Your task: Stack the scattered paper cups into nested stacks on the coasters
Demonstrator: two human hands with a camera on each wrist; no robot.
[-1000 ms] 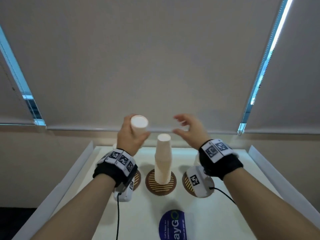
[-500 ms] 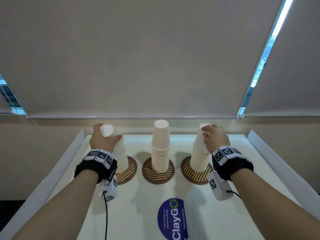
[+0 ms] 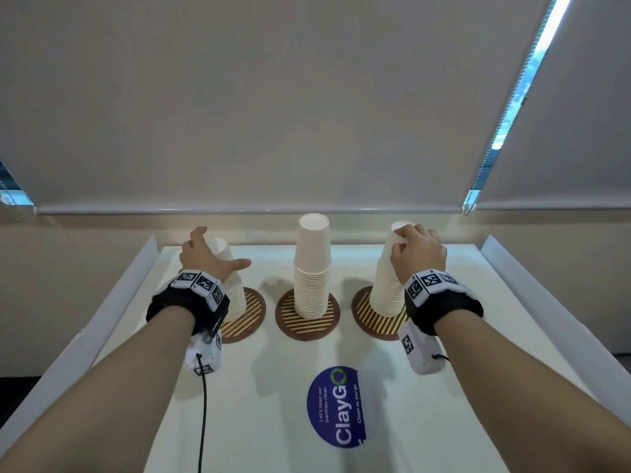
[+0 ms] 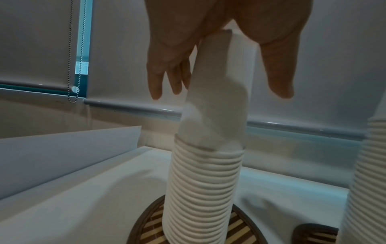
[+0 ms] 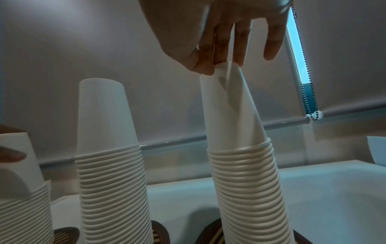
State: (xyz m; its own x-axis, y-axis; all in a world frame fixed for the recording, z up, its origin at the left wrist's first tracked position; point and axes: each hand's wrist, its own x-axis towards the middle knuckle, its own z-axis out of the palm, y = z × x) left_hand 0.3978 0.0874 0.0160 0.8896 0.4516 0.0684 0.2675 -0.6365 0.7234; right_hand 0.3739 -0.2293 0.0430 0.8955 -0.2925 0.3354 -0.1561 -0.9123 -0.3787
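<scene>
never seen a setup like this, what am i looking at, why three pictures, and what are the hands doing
There is no machine here: a person wears one camera on the head and one on each wrist. The wide picture is the head view, looking down at both arms; the other two look along each hand from the wrist.

On the white table lie three round striped coasters, each bearing a nested stack of upturned paper cups: the left stack, the middle stack and the right stack. A blue ClayGo sticker is nearer the person.

The left hand rests over the top of the left stack with fingers spread and fairly straight. The right hand touches the top cup of the right stack with its fingertips. The black bands with checkered squares are the wrist camera mounts.
</scene>
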